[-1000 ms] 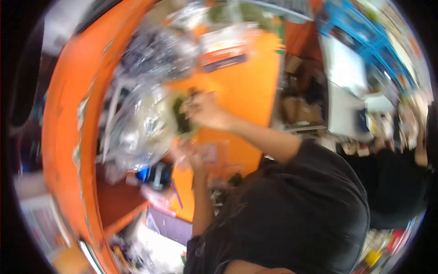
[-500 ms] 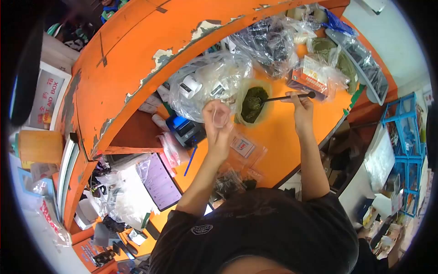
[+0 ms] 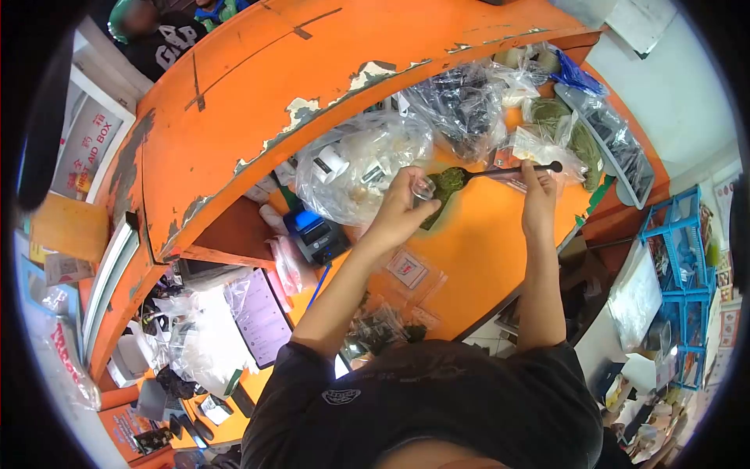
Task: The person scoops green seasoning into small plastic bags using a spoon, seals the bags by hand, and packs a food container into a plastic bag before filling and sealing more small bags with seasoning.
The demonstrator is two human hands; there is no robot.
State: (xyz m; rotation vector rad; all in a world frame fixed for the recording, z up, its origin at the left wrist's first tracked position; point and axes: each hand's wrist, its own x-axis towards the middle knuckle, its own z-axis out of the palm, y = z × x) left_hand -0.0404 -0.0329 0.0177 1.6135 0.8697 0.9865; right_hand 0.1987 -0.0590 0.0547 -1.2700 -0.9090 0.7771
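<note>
My left hand [image 3: 406, 205] is closed round a small clear plastic cup [image 3: 423, 189], held beside an open bag of green leafy stuff [image 3: 439, 211]. My right hand [image 3: 539, 195] grips the handle of a long black spoon [image 3: 512, 170]. Green leafy material lies at the spoon's bowl end, next to the cup and over the bag. How much of it is on the spoon, and whether any is in the cup, I cannot tell. Flat clear packets with a printed label [image 3: 407, 268] lie on the orange table [image 3: 488, 254] nearer my body.
A large clear plastic bag [image 3: 355, 156] and a dark plastic bag [image 3: 461, 102] lie behind my hands. A black printer [image 3: 316, 234] stands left. The orange ledge [image 3: 258, 70] arches over the table. A grey tray [image 3: 617, 141] is at right; two people are beyond the ledge.
The spoon has come up from the bag with green material near its bowl end. My left hand has moved right with the cup, up to the bag and spoon.
</note>
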